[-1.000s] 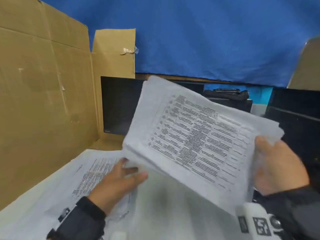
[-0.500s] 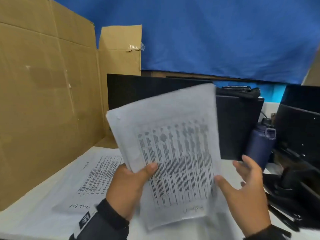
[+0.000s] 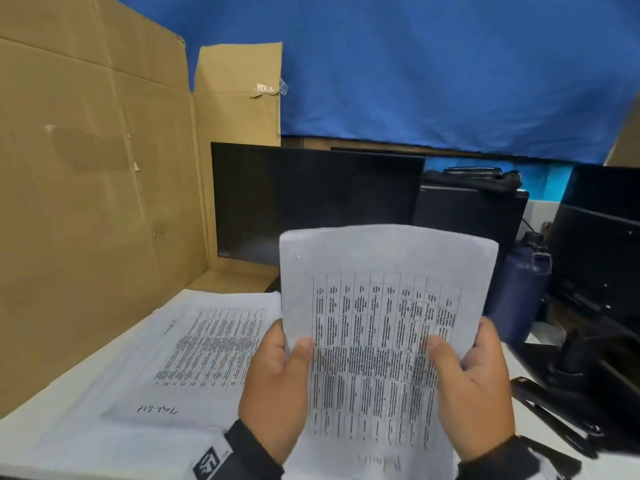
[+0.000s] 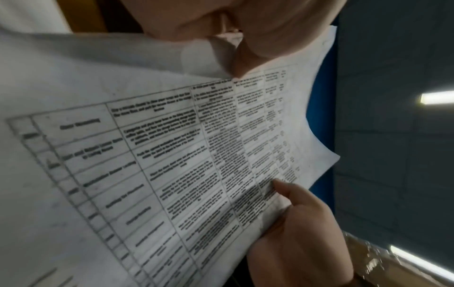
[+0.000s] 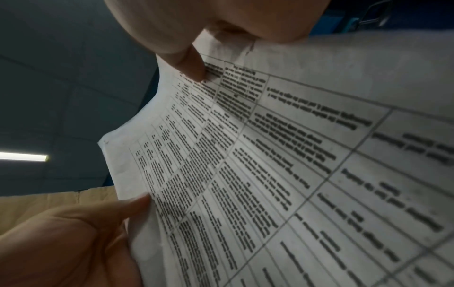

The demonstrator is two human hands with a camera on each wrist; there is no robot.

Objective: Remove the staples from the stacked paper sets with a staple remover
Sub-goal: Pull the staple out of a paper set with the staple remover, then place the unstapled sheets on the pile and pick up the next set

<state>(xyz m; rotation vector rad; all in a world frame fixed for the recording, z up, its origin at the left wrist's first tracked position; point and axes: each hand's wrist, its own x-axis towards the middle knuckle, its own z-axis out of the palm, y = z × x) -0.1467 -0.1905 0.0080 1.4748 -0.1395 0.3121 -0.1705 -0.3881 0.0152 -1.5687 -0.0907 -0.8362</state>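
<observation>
A stapled paper set (image 3: pixel 381 299) printed with a table stands upright in portrait between my hands. My left hand (image 3: pixel 277 382) grips its left edge, thumb on the front. My right hand (image 3: pixel 474 379) grips the right edge the same way. A small mark that may be the staple (image 3: pixel 298 256) shows near the top left corner. The left wrist view shows the paper set (image 4: pixel 172 155) with my left hand (image 4: pixel 245 29) above and my right hand (image 4: pixel 302 233) below. In the right wrist view the paper set (image 5: pixel 270 174) is pinched by my right hand (image 5: pixel 196 64). No staple remover is visible.
More printed paper sets (image 3: pixel 207 341) lie stacked on the white table at the left. A cardboard wall (image 3: pixel 86 202) stands along the left side. A dark monitor (image 3: pixel 311 209) is behind, with a navy bottle (image 3: pixel 523 289) and black equipment (image 3: pixel 595 271) at the right.
The paper set turned from landscape to upright portrait and came lower and closer. My left hand left the stack on the table and took the set's left edge; my right hand regripped the right edge.
</observation>
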